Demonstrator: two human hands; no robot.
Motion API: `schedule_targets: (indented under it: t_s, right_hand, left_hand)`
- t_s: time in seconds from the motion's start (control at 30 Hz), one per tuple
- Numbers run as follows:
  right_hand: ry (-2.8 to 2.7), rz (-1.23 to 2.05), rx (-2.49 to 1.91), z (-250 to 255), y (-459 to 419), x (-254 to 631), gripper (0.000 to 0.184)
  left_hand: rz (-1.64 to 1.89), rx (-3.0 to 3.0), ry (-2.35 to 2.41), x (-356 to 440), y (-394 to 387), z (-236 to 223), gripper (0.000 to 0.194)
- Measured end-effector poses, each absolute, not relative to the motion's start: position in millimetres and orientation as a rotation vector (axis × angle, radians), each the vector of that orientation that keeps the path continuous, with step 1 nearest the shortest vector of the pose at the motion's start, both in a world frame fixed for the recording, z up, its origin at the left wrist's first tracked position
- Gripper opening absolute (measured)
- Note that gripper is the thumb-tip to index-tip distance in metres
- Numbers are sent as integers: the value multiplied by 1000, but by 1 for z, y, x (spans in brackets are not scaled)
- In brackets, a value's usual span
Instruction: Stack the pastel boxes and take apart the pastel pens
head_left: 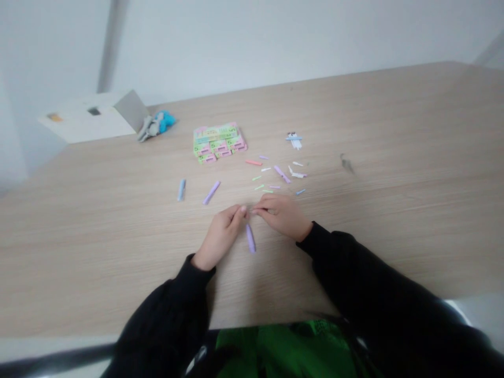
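Note:
Close together over the table, both hands have their fingertips pinched. My left hand (223, 231) is closed with thumb against finger, and the small thing at its tips is too blurred to name. My right hand (284, 214) pinches too, its tips almost touching the left ones; what they hold cannot be made out. Just below the fingertips lies a purple tube-like piece (251, 239). Beyond the right hand are scattered small pieces: a purple piece (282, 174), a red stick (254, 162), a green sliver (256, 178), a blue piece (301, 192) and some white bits (296, 174).
Green and pink small boxes (218, 143) are stacked toward the back. Left of the hands lie a blue tube (181, 190) and another purple tube (211, 192). White strips (294, 140) sit at back right. A grey and blue bundle (156, 125) rests by a white box (94, 118).

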State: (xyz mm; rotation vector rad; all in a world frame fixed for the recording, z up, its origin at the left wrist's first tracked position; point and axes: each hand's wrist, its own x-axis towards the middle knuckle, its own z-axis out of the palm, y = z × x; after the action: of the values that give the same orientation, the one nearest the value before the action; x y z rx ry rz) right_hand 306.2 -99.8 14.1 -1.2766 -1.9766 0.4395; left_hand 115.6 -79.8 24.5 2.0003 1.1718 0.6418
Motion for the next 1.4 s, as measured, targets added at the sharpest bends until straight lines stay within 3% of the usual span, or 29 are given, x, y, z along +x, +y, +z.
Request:
schedule_targets:
  t_s: [0.3, 1.2, 1.4]
  right_hand:
    - [-1820, 498, -1645, -1, -81, 311, 14]
    - [-2110, 387, -1649, -7, -87, 302, 17]
    - [-2350, 200, -1835, 4, -88, 285, 22]
  left_hand:
    - [626, 1951, 1278, 98, -43, 7, 38]
    - [459, 2157, 1119, 97, -48, 11, 32]
    - [457, 2166, 1098, 98, -49, 12, 33]
